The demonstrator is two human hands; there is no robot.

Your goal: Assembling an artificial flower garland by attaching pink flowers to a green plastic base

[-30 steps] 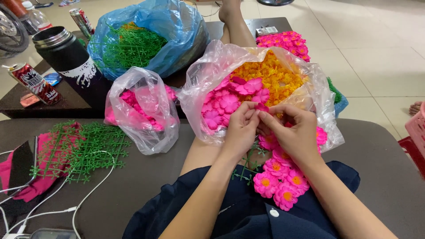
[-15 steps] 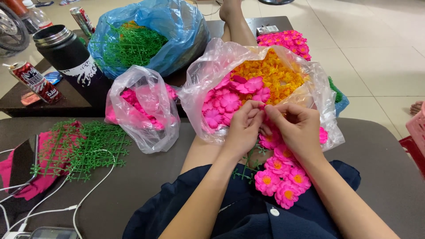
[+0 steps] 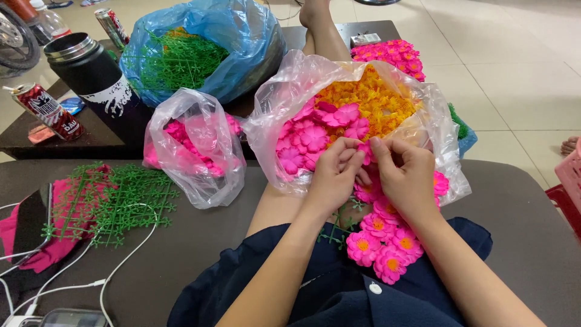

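Hands meet over the lap: left hand (image 3: 330, 175) and right hand (image 3: 402, 172) both pinched shut on one small pink flower piece (image 3: 365, 151), held just in front of the clear bag of pink and yellow blooms (image 3: 290, 97). Likely featherweight soft plastic, bendy petals, easy to crease; best gripped at the centre hub, not petal edges. Wrists angled inward, fingertips touching, forearms resting along the thighs. Finished pink flower cluster (image 3: 378, 242) lies on the lap below; green stem mesh (image 3: 115, 200) well off left.

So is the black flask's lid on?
No, the black flask stands open, its steel rim bare, with no lid on it.
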